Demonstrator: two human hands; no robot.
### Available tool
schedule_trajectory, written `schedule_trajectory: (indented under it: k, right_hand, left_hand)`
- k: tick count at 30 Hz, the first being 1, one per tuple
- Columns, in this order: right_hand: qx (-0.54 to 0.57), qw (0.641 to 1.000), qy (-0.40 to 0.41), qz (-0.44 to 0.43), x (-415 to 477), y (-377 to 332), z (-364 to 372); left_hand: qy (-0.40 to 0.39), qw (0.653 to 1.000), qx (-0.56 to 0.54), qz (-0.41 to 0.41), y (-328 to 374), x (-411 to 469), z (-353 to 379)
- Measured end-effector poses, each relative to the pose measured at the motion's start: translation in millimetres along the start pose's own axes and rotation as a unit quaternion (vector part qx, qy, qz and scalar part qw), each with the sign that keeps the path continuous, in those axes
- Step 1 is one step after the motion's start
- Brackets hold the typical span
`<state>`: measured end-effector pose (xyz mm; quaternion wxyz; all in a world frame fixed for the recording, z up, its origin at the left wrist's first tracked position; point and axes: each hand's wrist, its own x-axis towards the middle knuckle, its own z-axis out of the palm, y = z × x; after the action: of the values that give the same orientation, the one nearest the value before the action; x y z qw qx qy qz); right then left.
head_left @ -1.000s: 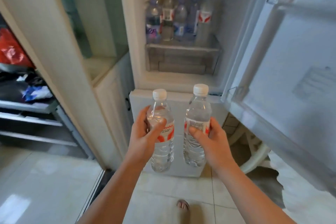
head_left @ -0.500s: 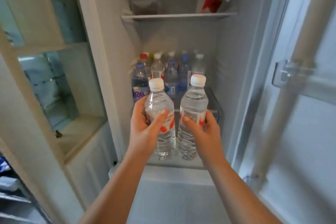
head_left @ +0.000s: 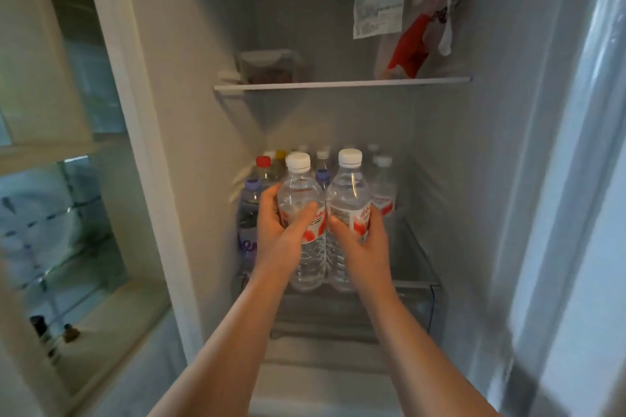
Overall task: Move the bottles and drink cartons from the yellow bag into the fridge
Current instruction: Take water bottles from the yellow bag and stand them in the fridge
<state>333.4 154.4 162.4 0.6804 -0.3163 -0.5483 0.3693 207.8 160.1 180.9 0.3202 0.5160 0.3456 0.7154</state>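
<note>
**Two water bottles held at the front of the fridge's lower shelf**

The left hand [head_left: 283,234] grasps a clear plastic water bottle with a white cap and a red-and-white label [head_left: 298,191]. Its fingers wrap the far side and its thumb lies across the label. The right hand [head_left: 364,242] grips a second clear white-capped water bottle of the same kind [head_left: 349,191] in the same way, at 3 o'clock from the first. Both bottles stand upright, their sides touching. Their bases sit level with the front edge of the lower glass shelf [head_left: 418,267] of the open white fridge [head_left: 457,162]. Whether they rest on the shelf cannot be told.

Behind them, toward 12 o'clock, the shelf carries a cluster of upright bottles:
- A purple-capped bottle with a purple label [head_left: 248,217] stands at 9 o'clock of the left hand, just beside it.
- A red-capped bottle [head_left: 263,164] and a yellow-capped bottle [head_left: 280,155] stand further back, at about 11 o'clock.
- A white-capped bottle with a red label [head_left: 383,189] is at 3 o'clock of the right-hand bottle, close behind it.

On the upper white-edged shelf [head_left: 342,83], a clear lidded plastic container [head_left: 271,66] sits toward 11 o'clock. A white-and-red plastic bag [head_left: 426,34] stands toward 1 o'clock, with a printed paper receipt [head_left: 379,0] hanging on its front.

At 9 o'clock of the view is a cream cabinet with glass panes [head_left: 67,213], and two small dark bottles [head_left: 39,325] stand on its lower ledge at about 8 o'clock. The open fridge door [head_left: 596,179] fills the 3 o'clock edge.
</note>
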Motion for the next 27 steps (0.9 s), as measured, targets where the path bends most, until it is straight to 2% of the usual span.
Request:
schedule_trajectory:
  k: [3,9,13,19,24,27]
  right_hand:
    - [-0.016,1.000,-0.010,0.002,27.4,20.4,5.6]
    - [-0.076,0.995,-0.041,0.054,60.7,57.6,8.7]
    - [-0.083,0.994,-0.037,0.059,70.3,78.7,6.5]
    - [-0.096,0.992,-0.049,0.072,66.0,92.4,-0.5]
    - [-0.150,0.985,-0.070,0.053,60.0,89.1,-10.1]
    - [-0.152,0.982,-0.064,0.092,55.8,91.6,-23.6]
  left_hand:
    - [0.001,1.000,-0.008,0.004,-16.8,25.5,-0.3]
    - [-0.017,0.998,-0.034,-0.040,-46.3,52.3,-2.7]
    - [-0.032,0.998,-0.015,-0.042,-65.6,57.8,-2.6]
    - [-0.043,0.998,0.029,-0.043,-88.6,61.1,-7.0]
    - [-0.063,0.992,0.107,-0.016,-100.5,56.8,-13.8]
    - [-0.052,0.983,0.174,0.008,-104.9,43.2,-16.3]
